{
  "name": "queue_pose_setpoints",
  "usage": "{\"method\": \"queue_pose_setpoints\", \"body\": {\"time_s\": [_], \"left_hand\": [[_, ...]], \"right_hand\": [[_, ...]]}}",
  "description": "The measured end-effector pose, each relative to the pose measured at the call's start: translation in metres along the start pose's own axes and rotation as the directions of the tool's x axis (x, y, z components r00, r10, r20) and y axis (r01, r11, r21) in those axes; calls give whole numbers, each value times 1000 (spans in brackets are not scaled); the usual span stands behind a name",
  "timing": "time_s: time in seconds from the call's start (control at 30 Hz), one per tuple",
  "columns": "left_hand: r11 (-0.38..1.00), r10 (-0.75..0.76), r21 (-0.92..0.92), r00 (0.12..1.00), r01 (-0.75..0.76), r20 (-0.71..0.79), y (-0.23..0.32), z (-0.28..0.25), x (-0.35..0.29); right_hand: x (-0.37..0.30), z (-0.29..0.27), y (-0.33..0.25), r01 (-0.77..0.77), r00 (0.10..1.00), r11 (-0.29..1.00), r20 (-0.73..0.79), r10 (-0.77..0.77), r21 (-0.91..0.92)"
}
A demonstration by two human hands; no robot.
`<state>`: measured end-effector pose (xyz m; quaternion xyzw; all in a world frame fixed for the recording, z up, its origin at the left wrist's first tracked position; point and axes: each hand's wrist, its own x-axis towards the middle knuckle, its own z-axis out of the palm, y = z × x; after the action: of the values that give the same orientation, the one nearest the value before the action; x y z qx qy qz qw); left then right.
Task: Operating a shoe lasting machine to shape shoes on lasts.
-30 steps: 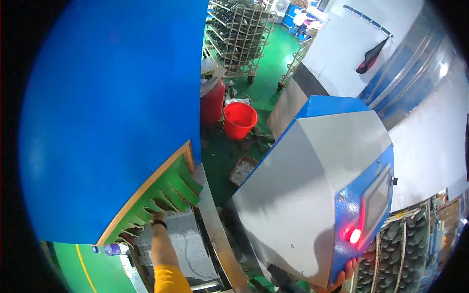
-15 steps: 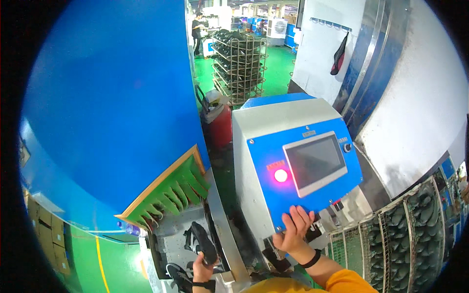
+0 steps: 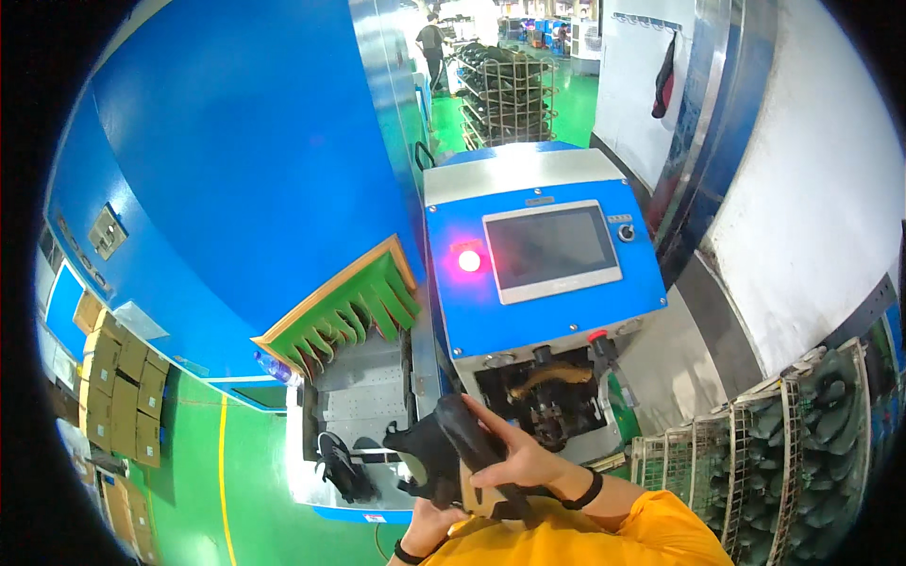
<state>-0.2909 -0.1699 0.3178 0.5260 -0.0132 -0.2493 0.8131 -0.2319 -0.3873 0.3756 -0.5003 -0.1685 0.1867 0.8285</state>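
A black shoe upper (image 3: 429, 448) with a tan part at its lower end is held close in front of my body. My right hand (image 3: 524, 457) grips it from the right, thumb and fingers spread across its side. My left hand (image 3: 432, 525) is closed at its lower left, with the fingertips hidden behind it. Another black shoe (image 3: 342, 469), with pale edging, lies to the left on the perforated metal conveyor bed (image 3: 363, 401). Beyond my right hand is the dark opening (image 3: 552, 401) of a machine, below its blue control panel.
The control panel (image 3: 453, 316) carries a dark screen (image 3: 552, 247) and a lit red-pink button (image 3: 469, 260). Green flaps (image 3: 344, 321) hang at the tall blue cabinet's mouth. Wire racks of dark shoe parts stand right (image 3: 788, 453) and behind (image 3: 510, 90). A person (image 3: 431, 49) stands far back.
My right hand has left the control panel's lower edge and come onto the shoe upper. My left hand has brought the upper from the conveyor toward me. The view has turned.
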Motion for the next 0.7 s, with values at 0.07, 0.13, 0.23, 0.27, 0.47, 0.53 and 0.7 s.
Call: {"method": "queue_pose_setpoints", "body": {"time_s": [0.07,0.13,0.23,0.27,0.47,0.53,0.7], "left_hand": [[990,56,126,995,-65,79,-13,7,6],[997,77,4,997,-77,26,-28,34,16],[998,-65,-15,989,67,132,-20,67,47],[994,-105,-1,980,107,169,-23,70,52],[863,-381,450,881,229,281,-11,87,75],[758,-392,638,876,135,280,-33,89,78],[920,-392,237,770,314,503,-28,100,36]], "right_hand": [[-21,-28,17,-32,999,991,-21,29,-130],[-45,-40,30,-186,965,968,-152,212,167],[-88,-63,29,-168,917,878,-255,306,449],[-98,-64,28,-184,906,830,-236,351,526],[-172,-86,37,-191,800,561,-203,564,805],[-190,-80,43,-107,871,620,-227,435,778],[-203,-125,65,47,724,755,-543,426,654]]}}
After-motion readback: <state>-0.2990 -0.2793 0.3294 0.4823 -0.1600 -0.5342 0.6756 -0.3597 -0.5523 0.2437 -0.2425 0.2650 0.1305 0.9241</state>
